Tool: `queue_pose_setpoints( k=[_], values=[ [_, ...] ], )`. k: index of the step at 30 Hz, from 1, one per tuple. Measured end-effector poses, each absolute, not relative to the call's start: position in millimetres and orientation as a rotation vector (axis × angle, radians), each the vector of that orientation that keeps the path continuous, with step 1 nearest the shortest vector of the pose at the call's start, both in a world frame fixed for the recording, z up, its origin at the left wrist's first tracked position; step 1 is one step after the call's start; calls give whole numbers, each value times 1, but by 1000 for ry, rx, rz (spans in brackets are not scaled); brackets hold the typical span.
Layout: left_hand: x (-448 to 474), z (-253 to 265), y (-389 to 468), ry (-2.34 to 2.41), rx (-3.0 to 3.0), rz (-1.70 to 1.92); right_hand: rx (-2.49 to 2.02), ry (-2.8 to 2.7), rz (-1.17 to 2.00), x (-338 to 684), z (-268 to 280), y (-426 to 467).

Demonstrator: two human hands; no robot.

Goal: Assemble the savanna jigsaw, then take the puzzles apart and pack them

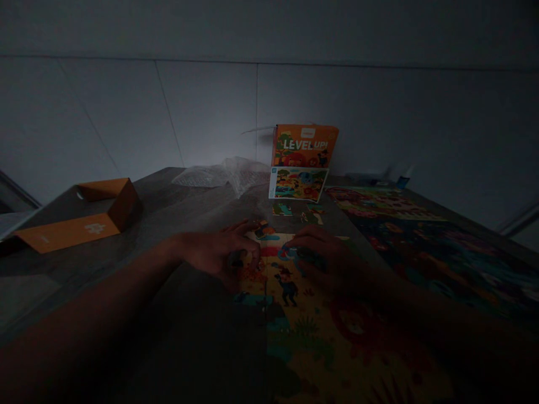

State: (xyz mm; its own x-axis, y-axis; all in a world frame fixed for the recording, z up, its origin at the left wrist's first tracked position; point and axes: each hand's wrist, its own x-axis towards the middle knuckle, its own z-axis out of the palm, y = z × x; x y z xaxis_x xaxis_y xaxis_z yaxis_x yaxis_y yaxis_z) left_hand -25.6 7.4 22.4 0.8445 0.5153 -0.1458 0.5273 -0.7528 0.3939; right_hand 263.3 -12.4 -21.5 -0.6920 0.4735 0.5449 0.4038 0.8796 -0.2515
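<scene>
The scene is very dark. A partly joined jigsaw puzzle [320, 336] with animals lies on the table in front of me. My left hand [221, 252] is closed, its bent fingers and thumb on a puzzle piece [250, 273] with a spotted animal at the puzzle's left side. A narrow seam runs between that piece and the part with a figure in a hat. My right hand [326, 258] rests over the blue elephant area, thumb and fingers apart, fingertips touching the puzzle. One loose puzzle piece [264, 229] lies just beyond my left fingers.
An orange puzzle box [304, 148] stands upright at the back, with loose pieces [282, 209] before it. Crumpled clear plastic [229, 173] lies beside it. An open orange box part [71, 231] sits at left. Other puzzles [433, 258] cover the right side.
</scene>
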Motion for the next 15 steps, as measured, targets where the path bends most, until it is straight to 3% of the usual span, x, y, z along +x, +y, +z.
queue_pose_setpoints(
  k=[15],
  values=[
    [-20,28,2,789,2601,-77,-250,-2699,279,253,-15,-25]
  ],
)
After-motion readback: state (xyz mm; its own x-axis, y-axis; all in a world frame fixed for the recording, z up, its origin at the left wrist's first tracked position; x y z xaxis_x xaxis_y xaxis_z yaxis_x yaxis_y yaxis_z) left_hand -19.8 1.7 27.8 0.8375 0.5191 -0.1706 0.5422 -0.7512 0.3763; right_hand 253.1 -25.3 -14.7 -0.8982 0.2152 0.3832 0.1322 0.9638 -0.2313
